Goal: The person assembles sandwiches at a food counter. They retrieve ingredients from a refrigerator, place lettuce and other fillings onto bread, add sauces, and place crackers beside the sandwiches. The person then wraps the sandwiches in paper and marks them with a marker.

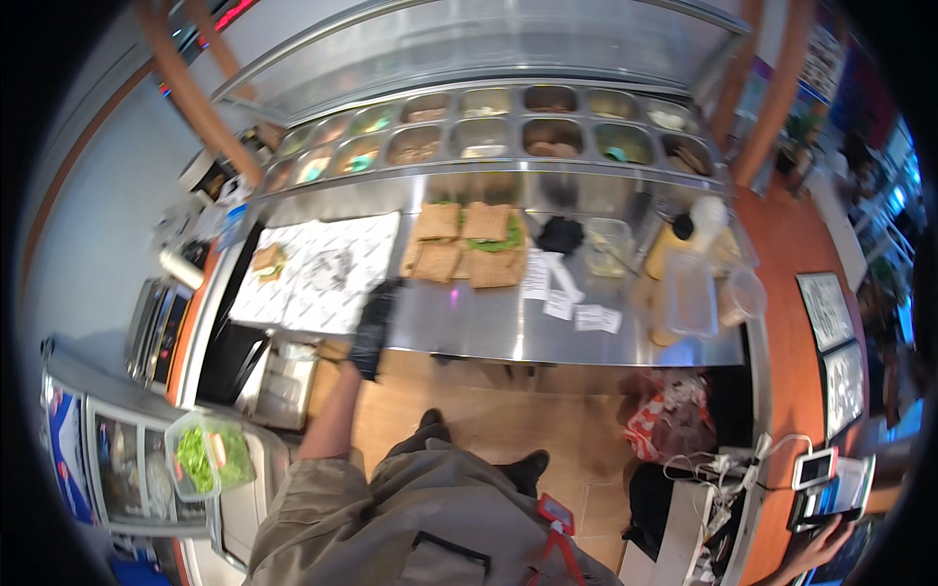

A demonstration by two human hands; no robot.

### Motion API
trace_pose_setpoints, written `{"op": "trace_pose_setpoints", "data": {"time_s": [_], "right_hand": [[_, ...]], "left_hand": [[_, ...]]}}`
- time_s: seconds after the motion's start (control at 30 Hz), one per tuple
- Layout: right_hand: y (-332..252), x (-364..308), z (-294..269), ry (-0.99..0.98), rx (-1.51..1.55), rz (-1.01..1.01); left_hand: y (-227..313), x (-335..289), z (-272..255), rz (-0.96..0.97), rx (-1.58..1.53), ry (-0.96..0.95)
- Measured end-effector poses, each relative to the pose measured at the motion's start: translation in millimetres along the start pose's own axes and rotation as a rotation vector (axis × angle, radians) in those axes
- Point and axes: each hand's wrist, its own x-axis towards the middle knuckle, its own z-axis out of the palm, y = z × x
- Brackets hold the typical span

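My left hand (371,327), in a black glove, is over the counter's front edge beside the right side of the printed wrapping paper (366,244). Motion smears its fingers, so their grip is unclear. On the paper's left part lies a small sandwich piece (266,262) with greens. Right of the glove are several square brown bread slices (436,262), some with lettuce (493,244) under them. At the lower right my right hand (826,549), bare, has its fingers closed on the near edge of a tablet-like device (838,503).
Metal bins of fillings (555,137) line the back under a glass guard (489,49). A crumpled black thing (560,235), paper slips (557,293) and clear plastic tubs (690,293) stand at right. A lettuce container (208,457) is lower left; cables (718,488) hang lower right.
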Motion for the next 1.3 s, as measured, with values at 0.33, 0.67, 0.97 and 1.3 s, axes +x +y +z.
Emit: {"op": "trace_pose_setpoints", "data": {"time_s": [0.33,0.67,0.97,1.3], "right_hand": [[-548,-288,278,-0.985,1.677,0.389],[-822,-417,343,-1.636,1.315,0.281],[-906,-510,423,-1.465,1.098,0.149],[-906,-545,449,-1.517,0.890,-0.018]], "left_hand": [[76,-25,0,0.263,-0.030,-0.479],[-106,2,-202,0.306,-0.196,-0.101],[-256,20,-237,-0.083,-0.313,0.083],[-290,27,-230,-0.071,-0.394,0.019]]}}
